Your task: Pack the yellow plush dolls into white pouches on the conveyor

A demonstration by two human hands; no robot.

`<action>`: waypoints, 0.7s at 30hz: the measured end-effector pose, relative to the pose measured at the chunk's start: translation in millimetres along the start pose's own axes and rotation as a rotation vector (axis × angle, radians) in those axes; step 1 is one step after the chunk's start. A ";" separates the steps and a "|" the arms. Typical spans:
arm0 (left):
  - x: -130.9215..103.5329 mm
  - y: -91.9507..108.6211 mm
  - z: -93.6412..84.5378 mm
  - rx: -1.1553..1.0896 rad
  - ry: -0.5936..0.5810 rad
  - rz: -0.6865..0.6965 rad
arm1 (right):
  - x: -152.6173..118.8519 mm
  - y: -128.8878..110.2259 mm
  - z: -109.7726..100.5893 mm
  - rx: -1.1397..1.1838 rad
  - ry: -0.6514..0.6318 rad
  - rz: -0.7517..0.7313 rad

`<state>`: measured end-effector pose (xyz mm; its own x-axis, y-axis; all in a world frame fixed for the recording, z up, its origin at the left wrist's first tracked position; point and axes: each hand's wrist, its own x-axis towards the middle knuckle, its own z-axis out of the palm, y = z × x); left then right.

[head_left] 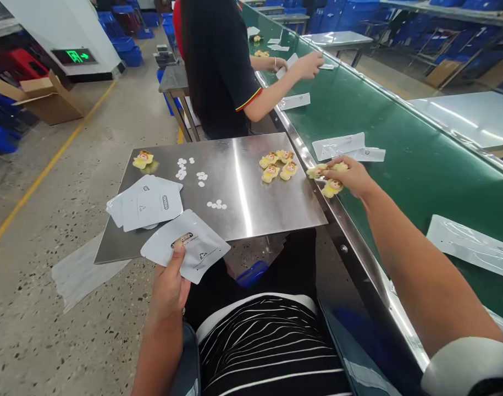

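Observation:
My left hand [175, 278] pinches a white printed pouch [193, 245] at the table's near edge, thumb on top. Several similar pouches [146, 202] lie in a fanned pile just beyond it. Over the conveyor's metal edge, my right hand [350, 176] is closed on small yellow plush dolls [331, 188], partly covered by the fingers. Several more plush dolls [279, 165] sit in a cluster on the metal table's right side. A single plush doll [143, 159] lies at the far left corner. Small white discs [181, 169] are scattered in groups between them.
The steel table [218, 165] meets a green conveyor belt [399, 192] on the right. Flat white packets [337, 146] lie along the belt. Ahead, a co-worker [218, 66] in a dark shirt handles a packet. An opened carton [45, 99] stands on the floor at left.

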<state>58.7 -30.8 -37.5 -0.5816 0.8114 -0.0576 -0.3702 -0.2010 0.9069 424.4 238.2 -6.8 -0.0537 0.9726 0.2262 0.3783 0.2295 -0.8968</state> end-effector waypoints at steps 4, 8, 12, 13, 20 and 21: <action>-8.8 -2.1 -13.8 -0.011 0.028 0.003 | 1.7 -0.6 45.4 -0.197 0.073 -0.147; -10.4 -4.3 -27.6 -0.017 0.050 -0.018 | 3.3 -17.5 82.6 -0.506 0.170 -0.300; 2.3 -10.3 -23.5 0.011 0.042 -0.100 | -5.7 -41.2 103.9 -0.744 0.235 -0.204; 8.3 -11.4 -18.8 0.026 0.028 -0.119 | -8.5 -44.2 106.7 -0.794 0.242 -0.183; 61.8 -23.1 26.7 0.205 -0.173 -0.196 | -14.7 -26.5 102.6 -0.607 0.186 -0.050; 66.4 -25.1 30.9 0.226 -0.195 -0.216 | -13.5 -22.6 102.0 -0.498 0.184 -0.025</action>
<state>51.8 45.1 -51.1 -0.3502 0.9157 -0.1973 -0.2877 0.0953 0.9530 322.3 223.7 -28.3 0.0778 0.9341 0.3484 0.7746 0.1634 -0.6110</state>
